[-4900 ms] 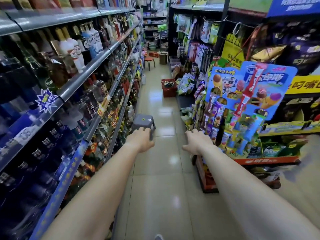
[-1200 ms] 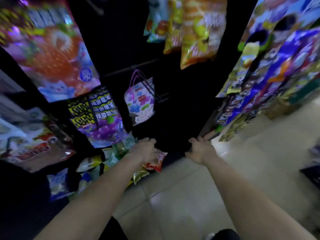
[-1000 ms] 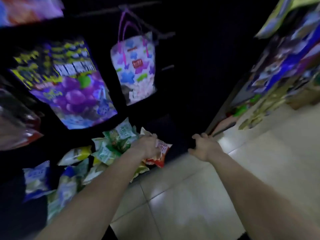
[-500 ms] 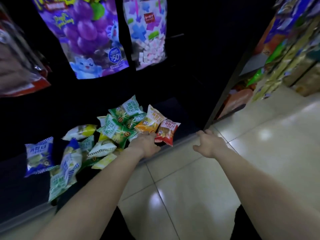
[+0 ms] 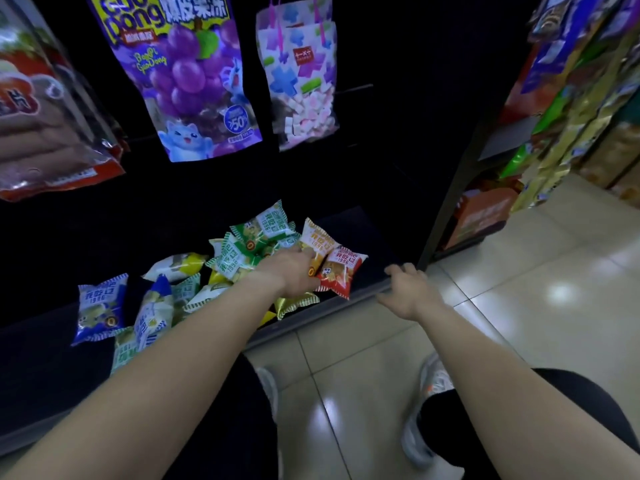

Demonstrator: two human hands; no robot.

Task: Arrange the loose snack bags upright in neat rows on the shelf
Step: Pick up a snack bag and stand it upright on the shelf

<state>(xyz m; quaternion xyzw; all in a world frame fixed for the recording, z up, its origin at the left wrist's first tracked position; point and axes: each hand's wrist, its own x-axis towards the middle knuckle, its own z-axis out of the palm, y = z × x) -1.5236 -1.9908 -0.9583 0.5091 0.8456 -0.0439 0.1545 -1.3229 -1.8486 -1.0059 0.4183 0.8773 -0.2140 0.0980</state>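
Several loose small snack bags lie in a jumbled heap on a dark bottom shelf (image 5: 363, 295): green ones (image 5: 263, 233), an orange one (image 5: 320, 241), a red one (image 5: 343, 271), a blue one (image 5: 100, 306) and a yellow-white one (image 5: 176, 266). None stands upright. My left hand (image 5: 291, 271) lies on the heap, and the orange bag's lower end sits between its thumb and fingers. The fingertips are hidden. My right hand (image 5: 408, 289) hovers over the shelf's front edge, right of the red bag, with loosely curled fingers holding nothing.
Above the heap hang a large purple grape jelly bag (image 5: 187, 74), a marshmallow bag (image 5: 301, 74) and a red-trimmed bag (image 5: 45, 133). A black upright post (image 5: 446, 202) ends the shelf on the right, with another stocked rack (image 5: 571, 98) beyond. My shoes (image 5: 433, 379) stand on the tiled floor.
The view has swung from the aisle down to the bottom shelf. My left hand has moved forward onto the heap at the orange bag. The right hand stays by the shelf edge.
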